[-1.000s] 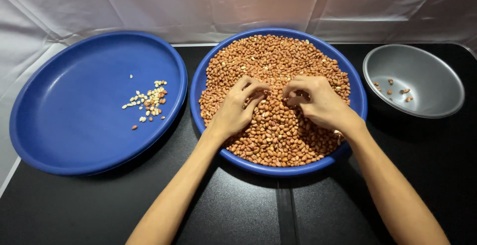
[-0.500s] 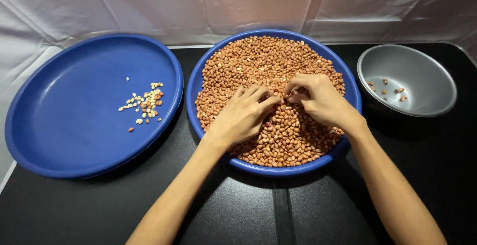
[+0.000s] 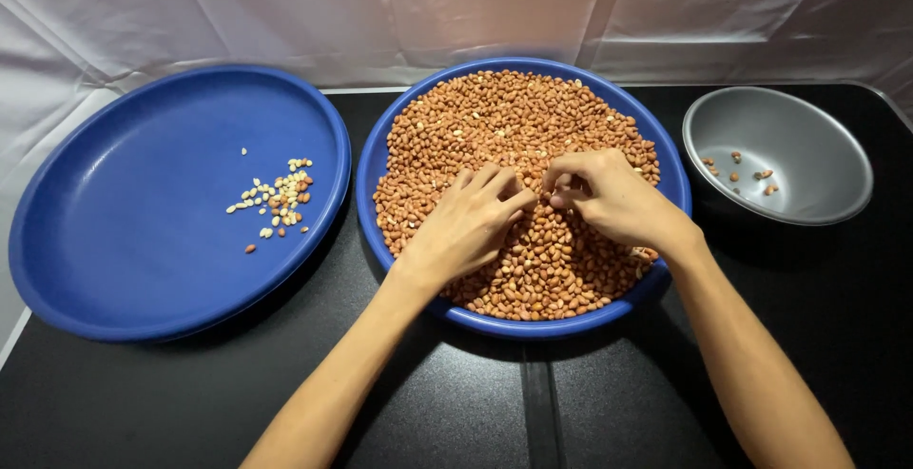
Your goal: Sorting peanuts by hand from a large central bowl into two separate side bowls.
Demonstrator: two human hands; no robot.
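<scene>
Both hands work in the middle blue tray, which is heaped with reddish-brown peanuts and sits at the centre of the black counter. The left hand lies palm-down on the peanuts, fingers loosely spread and flat, its grip wide and holding nothing that can be seen; it seems placed so to spread the layer and bare single nuts. The right hand, just right of it on the same heap, has its fingertips drawn together in a narrow pinch, apparently closed on one or two peanuts, though the nut itself is hidden.

Left of the middle tray lies a second, larger blue tray with only a small scatter of pale, skinless kernels. Right of the middle tray stands a grey metal bowl holding a few dark nuts. Each container thus keeps one kind apart. A white sheet hangs behind the middle tray.
</scene>
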